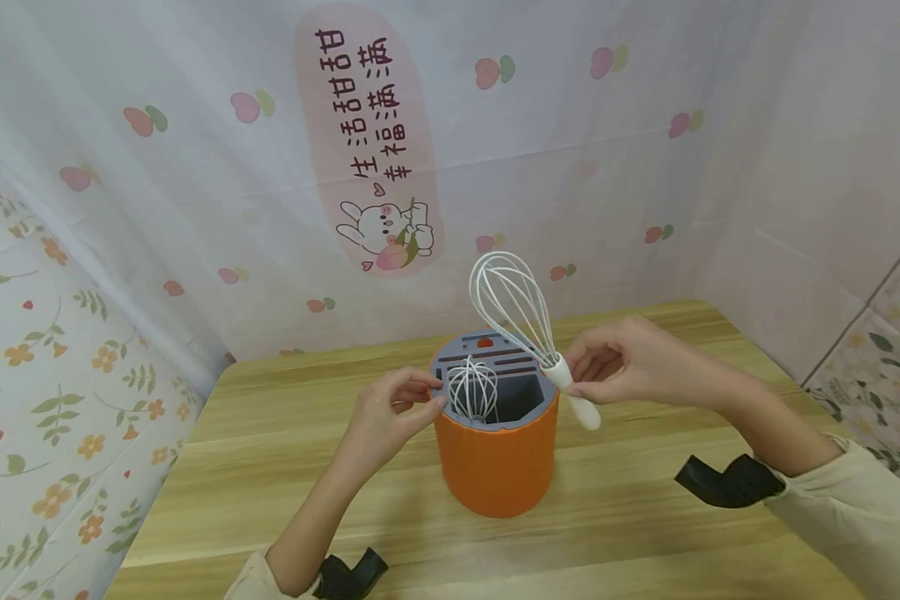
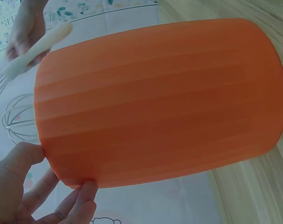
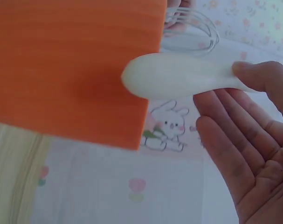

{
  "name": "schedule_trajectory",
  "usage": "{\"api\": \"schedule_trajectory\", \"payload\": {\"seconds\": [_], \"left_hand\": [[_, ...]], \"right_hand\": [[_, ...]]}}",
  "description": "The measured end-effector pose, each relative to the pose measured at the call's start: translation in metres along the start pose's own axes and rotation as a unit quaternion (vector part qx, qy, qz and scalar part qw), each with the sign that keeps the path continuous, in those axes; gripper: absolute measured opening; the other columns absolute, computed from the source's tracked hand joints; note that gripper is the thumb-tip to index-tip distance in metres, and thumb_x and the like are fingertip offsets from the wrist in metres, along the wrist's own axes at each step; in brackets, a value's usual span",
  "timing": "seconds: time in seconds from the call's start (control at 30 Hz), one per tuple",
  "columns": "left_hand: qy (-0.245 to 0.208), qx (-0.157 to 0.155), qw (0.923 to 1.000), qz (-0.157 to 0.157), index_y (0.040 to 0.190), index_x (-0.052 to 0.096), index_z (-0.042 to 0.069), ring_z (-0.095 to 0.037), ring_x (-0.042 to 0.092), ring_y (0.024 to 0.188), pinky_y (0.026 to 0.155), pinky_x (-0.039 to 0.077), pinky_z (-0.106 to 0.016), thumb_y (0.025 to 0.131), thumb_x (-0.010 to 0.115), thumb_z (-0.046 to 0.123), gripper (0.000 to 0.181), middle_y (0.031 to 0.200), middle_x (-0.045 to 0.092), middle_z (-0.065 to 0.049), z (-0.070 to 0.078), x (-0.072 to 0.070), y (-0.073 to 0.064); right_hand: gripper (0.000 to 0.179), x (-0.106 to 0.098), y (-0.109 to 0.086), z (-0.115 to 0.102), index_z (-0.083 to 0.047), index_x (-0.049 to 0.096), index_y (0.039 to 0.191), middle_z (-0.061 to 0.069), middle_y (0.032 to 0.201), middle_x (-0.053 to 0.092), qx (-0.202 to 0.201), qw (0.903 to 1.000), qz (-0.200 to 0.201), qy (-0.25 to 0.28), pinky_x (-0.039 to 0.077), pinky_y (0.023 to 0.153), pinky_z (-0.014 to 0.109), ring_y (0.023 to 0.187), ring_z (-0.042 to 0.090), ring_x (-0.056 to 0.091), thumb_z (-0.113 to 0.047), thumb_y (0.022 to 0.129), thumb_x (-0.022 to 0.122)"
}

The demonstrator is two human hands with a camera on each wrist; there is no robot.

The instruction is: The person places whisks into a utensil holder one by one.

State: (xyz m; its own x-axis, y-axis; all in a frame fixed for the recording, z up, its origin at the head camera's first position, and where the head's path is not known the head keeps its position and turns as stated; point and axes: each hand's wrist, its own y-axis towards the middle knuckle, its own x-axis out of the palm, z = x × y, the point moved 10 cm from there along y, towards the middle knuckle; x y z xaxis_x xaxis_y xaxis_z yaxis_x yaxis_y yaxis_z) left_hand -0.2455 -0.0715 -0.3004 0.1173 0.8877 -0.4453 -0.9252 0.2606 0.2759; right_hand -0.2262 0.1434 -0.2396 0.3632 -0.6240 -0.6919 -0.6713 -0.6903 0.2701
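Note:
An orange ribbed utensil holder (image 1: pixel 498 471) with a grey slotted top stands upright on the table. My left hand (image 1: pixel 378 425) grips its left rim, thumb at the top edge and fingertips against the side, as the left wrist view shows. My right hand (image 1: pixel 637 367) pinches a whisk by its white handle (image 3: pixel 178 77), thumb on one side and fingers on the other. The whisk tilts, its white wire head (image 1: pixel 513 304) up and to the left above the holder's back right. A second whisk (image 1: pixel 473 390) stands in the open front compartment, wire head up; its handle is hidden inside.
The light wooden table (image 1: pixel 292 450) spreads around the holder. A white curtain (image 1: pixel 585 167) with fruit prints, a rabbit drawing and lettering hangs behind it. Floral cloth (image 1: pixel 75 400) hangs at the left. Narrow slots and a round red-orange piece (image 1: pixel 484 342) show in the grey top.

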Motion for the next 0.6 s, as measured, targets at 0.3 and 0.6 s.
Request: {"api": "schedule_trajectory", "payload": {"seconds": [0.3,0.6], "left_hand": [[-0.006,0.004,1.0,0.001,0.095,0.068,0.014,-0.013,0.061,0.086,0.085,0.049,-0.036,0.08,0.072,0.014,0.016,0.099,0.062,-0.001,-0.001,0.0,0.001],[-0.007,0.017,0.9998,0.001,0.094,0.067,0.013,-0.014,0.062,0.086,0.085,0.049,-0.036,0.08,0.071,0.014,0.015,0.098,0.062,-0.001,-0.001,-0.002,0.001]], "right_hand": [[0.015,0.008,0.041,-0.007,-0.003,0.066,0.091,0.001,0.08,0.067,0.004,0.9976,0.025,0.064,0.055,0.067,0.031,0.072,0.016,0.066,-0.007,0.078,0.072],[0.011,0.024,0.053,0.005,-0.006,0.066,0.086,0.0,0.077,0.065,0.009,0.999,-0.015,0.041,0.055,0.065,0.028,0.071,0.013,0.066,-0.007,0.078,0.072]]}}
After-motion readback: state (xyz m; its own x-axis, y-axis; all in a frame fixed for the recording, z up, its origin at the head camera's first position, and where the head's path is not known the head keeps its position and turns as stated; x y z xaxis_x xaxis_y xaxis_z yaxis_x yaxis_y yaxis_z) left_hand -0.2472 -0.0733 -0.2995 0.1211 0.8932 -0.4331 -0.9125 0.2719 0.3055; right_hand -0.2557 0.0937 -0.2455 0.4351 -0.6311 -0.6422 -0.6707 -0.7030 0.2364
